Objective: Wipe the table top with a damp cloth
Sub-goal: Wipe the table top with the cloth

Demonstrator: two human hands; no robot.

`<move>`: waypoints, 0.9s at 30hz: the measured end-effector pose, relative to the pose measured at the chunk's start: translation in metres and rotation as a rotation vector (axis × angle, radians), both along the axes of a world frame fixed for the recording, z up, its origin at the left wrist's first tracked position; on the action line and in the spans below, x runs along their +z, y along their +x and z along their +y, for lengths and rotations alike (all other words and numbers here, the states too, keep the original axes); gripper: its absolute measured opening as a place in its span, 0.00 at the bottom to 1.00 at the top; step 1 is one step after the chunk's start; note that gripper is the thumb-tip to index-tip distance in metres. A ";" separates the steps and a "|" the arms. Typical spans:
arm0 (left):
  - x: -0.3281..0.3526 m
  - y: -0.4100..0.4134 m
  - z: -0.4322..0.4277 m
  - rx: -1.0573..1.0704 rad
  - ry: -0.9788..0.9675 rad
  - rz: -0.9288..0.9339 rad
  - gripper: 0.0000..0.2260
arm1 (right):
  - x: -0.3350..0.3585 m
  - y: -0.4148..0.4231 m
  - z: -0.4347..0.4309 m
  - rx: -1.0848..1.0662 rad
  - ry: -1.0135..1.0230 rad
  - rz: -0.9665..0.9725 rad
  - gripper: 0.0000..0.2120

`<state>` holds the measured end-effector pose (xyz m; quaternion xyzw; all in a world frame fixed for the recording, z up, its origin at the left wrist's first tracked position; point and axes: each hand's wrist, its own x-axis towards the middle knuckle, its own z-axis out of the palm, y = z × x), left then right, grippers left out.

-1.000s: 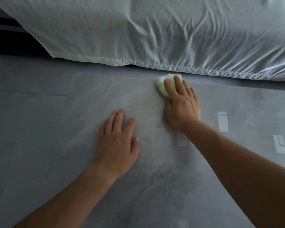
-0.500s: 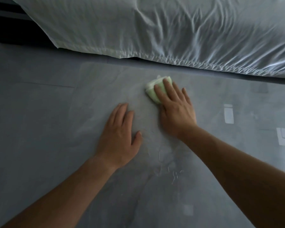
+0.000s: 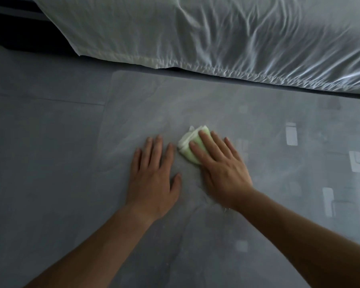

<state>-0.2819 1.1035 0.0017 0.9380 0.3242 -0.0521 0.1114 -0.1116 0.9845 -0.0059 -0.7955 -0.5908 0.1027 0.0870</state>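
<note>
The left hand (image 3: 152,179) lies flat on the grey tabletop (image 3: 50,167), palm down. Its fingers (image 3: 157,150) are straight and a little spread, the thumb stands out to the side, and it holds nothing; it only rests on the surface. The right hand (image 3: 223,171) is just beside it, also palm down and with straight fingers (image 3: 210,144), but it lies on the cloth (image 3: 186,145). Its index and middle fingers press on top of the cloth without curling round it, and the other two fingers seem to reach past the cloth's edge onto the tabletop. Where the right thumb sits cannot be told, because the hand covers it. The cloth is a small folded pad, pale green with a whiter edge. It lies on the tabletop near the middle of the view, partly under the right fingers and sticking out toward the left hand, near that hand's index finger but apart from it. The two hands do not touch each other. Both forearms are bare and come in from the lower edge. At the far side of the tabletop lies a wrinkled white sheet (image 3: 216,42), well apart from the cloth. On the right part of the tabletop some pale rectangular reflections (image 3: 291,134) are visible, and a few small shiny wet marks (image 3: 224,208) show just beside the right wrist.
</note>
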 end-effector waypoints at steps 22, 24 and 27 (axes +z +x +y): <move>0.006 -0.034 -0.062 0.045 0.003 -0.095 0.29 | 0.002 -0.007 -0.045 -0.480 0.064 0.024 0.31; 0.006 -0.036 -0.069 0.051 0.008 -0.071 0.30 | -0.001 -0.046 -0.066 -0.276 0.048 0.017 0.31; 0.006 -0.036 -0.077 0.061 0.012 -0.036 0.30 | -0.004 -0.047 -0.093 -0.069 0.028 0.020 0.30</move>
